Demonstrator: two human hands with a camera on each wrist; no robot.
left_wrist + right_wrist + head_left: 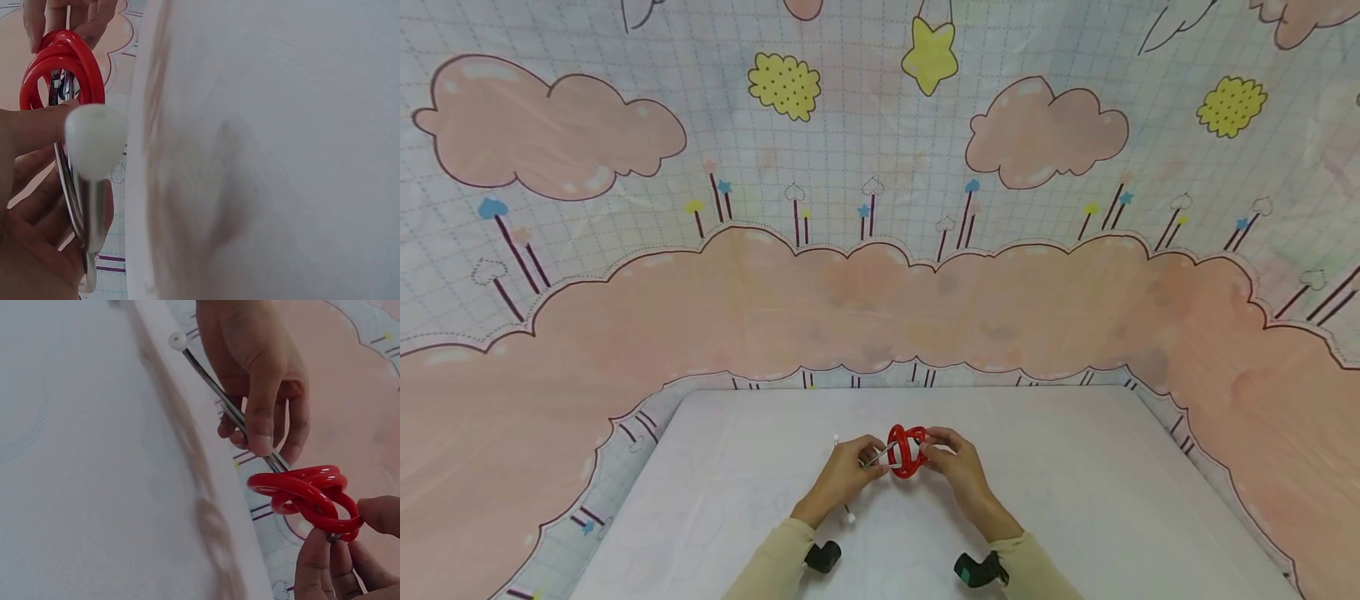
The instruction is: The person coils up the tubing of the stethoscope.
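Observation:
A stethoscope with coiled red tubing [904, 454] is held up between both hands, over the table's middle. My left hand [838, 477] grips its metal ear tubes [234, 412], the thumb lying along them. One white ear tip [178, 341] sticks out beyond that hand; another white ear tip [97, 140] looms close to the left wrist camera. On the other side, my right hand [962, 477] pinches the far end of the red coil between thumb and fingers. A small bit of metal shows at the right fingertips, mostly hidden by the fingers and loops.
Below the hands lies a white table [715, 517], its far edge meeting a patterned cloth backdrop [880, 308] with clouds and stars. Black wrist cameras [979, 571] sit at both sleeves.

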